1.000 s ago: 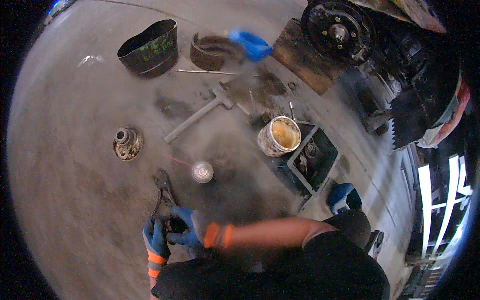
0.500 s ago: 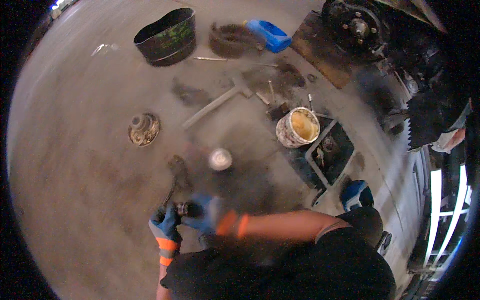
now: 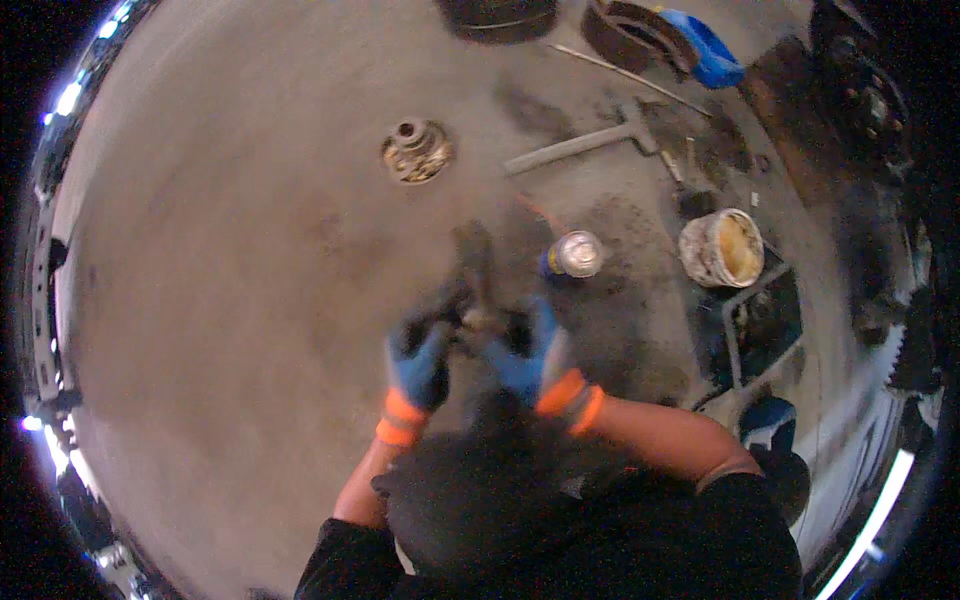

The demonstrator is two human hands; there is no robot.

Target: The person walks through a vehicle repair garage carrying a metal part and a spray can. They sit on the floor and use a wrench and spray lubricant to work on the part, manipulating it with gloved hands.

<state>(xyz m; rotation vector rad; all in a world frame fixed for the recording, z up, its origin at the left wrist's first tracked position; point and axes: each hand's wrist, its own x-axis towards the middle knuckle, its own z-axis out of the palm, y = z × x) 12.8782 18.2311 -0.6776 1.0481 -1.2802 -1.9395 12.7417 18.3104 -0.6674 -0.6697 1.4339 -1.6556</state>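
My left hand (image 3: 422,362), in a blue and black glove with an orange cuff, is closed around one side of a small metal part (image 3: 480,320). My right hand (image 3: 528,358), gloved alike, grips the part from the other side. Motion blurs the part, so its exact kind cannot be made out. Just beyond the hands is a dark, elongated shape (image 3: 474,250); whether it joins the part is unclear. A can with a silvery end (image 3: 580,255) and some blue on its side stands on the floor to the right of the hands.
Farther off lie a rusty flanged hub (image 3: 418,155) and a long-handled hammer (image 3: 575,148). On the right are a smeared bucket of yellowish grease (image 3: 700,255) and a metal frame (image 3: 737,345). A black tub (image 3: 500,20), a curved brown piece (image 3: 630,30) and a blue container (image 3: 712,50) line the back.
My view has swung left, so the floor things sit farther right and higher. Both hands have risen in the picture, still together at the metal part, which has turned between them.
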